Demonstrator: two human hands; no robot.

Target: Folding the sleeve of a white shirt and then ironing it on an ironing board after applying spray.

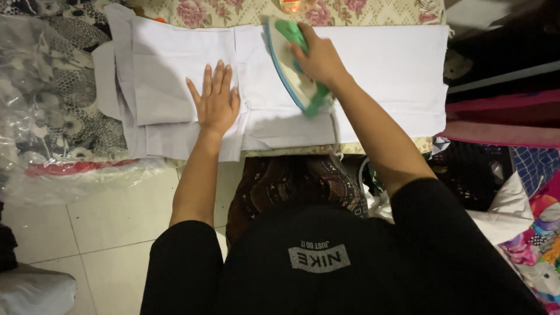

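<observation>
A person is pressing a pale white cotton garment [373,70] spread flat over a padded worktop covered in floral cream cloth [233,11]. The right hand [318,58], at about one o'clock from the centre of the view, has its grip closed around the green handle of a cream-and-green electric iron [291,67], whose soleplate lies on the cloth with its nose pointing toward eleven o'clock. The left hand [216,102] lies at about ten o'clock, open and flat, fingers spread wide, holding nothing and pinning the folded part of the garment where several layers overlap.

To do this stroke well, I judge the flat palm should keep the cloth taut while staying well apart from the soleplate; at present the two are near but not touching. The iron ought to travel along the fold lines rather than across them, so that no new crease is set into the layers beneath. The seam between the hands looks slightly rucked and would want smoothing first. The garment's left edge hangs over the worktop at nine o'clock, and its weight could drag the fabric askew.

A crinkled clear plastic bag [64,169] lies at eight o'clock beside the white tiled floor [116,221], and bright patterned fabrics [539,233] are heaped at four o'clock.
</observation>
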